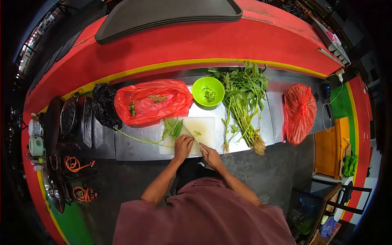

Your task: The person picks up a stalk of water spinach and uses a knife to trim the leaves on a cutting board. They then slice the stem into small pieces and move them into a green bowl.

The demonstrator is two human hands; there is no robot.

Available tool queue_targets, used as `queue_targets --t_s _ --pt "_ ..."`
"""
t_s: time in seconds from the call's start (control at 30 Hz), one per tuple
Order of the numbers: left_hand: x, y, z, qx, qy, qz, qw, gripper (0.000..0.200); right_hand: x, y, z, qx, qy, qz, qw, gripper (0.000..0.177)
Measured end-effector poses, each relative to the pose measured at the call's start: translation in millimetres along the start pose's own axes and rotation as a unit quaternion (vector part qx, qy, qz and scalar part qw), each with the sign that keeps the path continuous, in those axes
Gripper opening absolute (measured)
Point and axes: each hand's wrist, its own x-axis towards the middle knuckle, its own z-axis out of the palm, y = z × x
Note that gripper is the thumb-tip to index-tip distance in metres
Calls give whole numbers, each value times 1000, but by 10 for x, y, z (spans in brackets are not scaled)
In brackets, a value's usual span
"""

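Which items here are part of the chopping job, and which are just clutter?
In use: left hand, right hand with what looks like a knife, cutting board, cut greens, green bowl, leafy bunch.
Lying about: black bag, far-right red bag, stacked trays, orange hose.

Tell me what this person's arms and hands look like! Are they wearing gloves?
No gloves. The left hand and the right hand are bare, and so are both arms up to the short sleeves of a dull pinkish-red shirt. The shirt looks plain, with no pattern that shows. A ring or a watch would be too small to tell here.
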Motion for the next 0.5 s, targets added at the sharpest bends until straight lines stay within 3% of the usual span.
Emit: queue_targets --t_s 0.3,0.5 --pt "-13 -32 3 -5 0 7 1000 15 99 -119 -62 12 -37 47 998 39" --pt "2 7 -30 3 -10 -15 1000 12 54 18 39 16 18 -29 999 38"
